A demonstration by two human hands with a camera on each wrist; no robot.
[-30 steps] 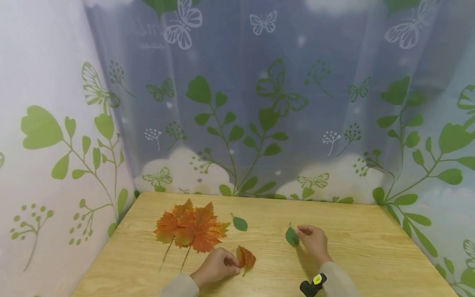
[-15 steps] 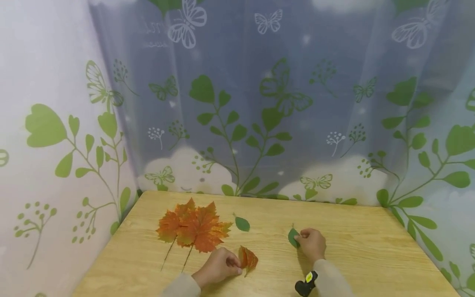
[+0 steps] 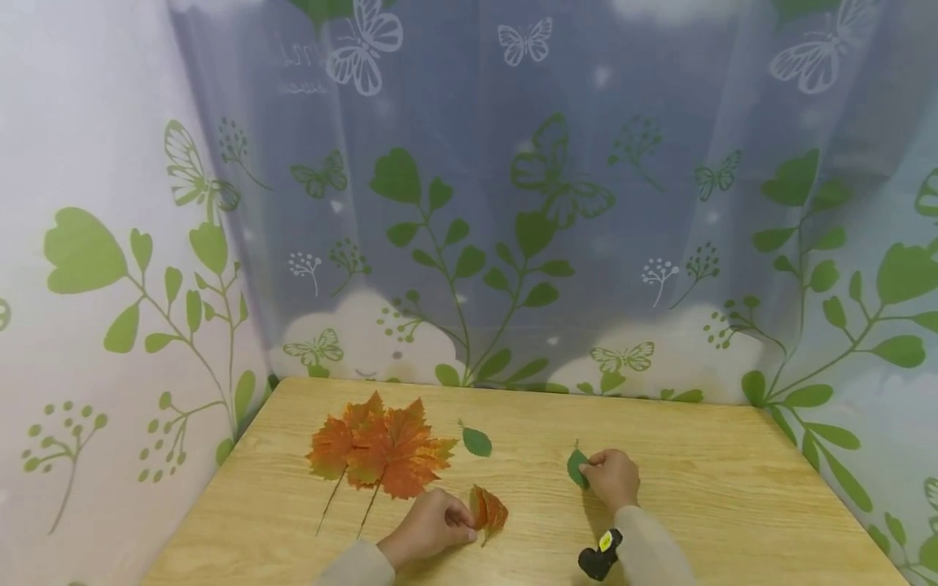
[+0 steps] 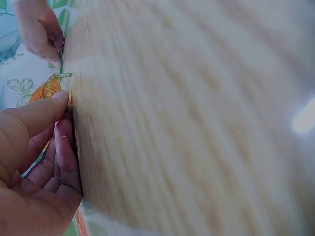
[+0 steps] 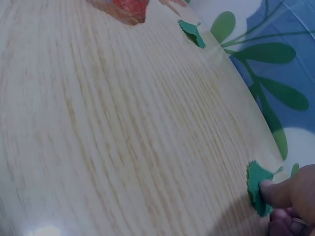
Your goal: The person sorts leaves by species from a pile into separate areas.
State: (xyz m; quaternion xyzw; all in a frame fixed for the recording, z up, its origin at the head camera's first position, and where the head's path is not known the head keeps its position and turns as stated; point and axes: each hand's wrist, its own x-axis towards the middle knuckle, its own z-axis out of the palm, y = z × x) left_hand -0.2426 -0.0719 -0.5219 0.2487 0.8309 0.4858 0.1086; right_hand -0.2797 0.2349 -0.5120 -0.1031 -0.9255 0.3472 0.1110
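Observation:
In the head view my left hand point(image 3: 428, 527) pinches the left edge of a small, curled orange leaf point(image 3: 494, 511) near the table's front. Behind the thumb, part of that orange leaf point(image 4: 48, 89) shows in the left wrist view. To the right, my right hand point(image 3: 614, 478) holds a green leaf point(image 3: 577, 468) with toothed edges, its short stem pointing away from me. The right wrist view has the thumb lying on this green leaf point(image 5: 257, 189). A second green leaf point(image 3: 477, 442) lies flat between the two hands, farther back.
Large orange maple leaves point(image 3: 388, 448) with thin dark stems overlap on the left of the wooden table point(image 3: 733, 488). A curtain point(image 3: 469, 244) printed with plants and butterflies hangs behind the table. A black device point(image 3: 599, 555) with a yellow mark sits at my right wrist.
My right hand has shifted slightly left, and its fingers now cover more of the green leaf. The left hand and the orange leaf stay about where they were.

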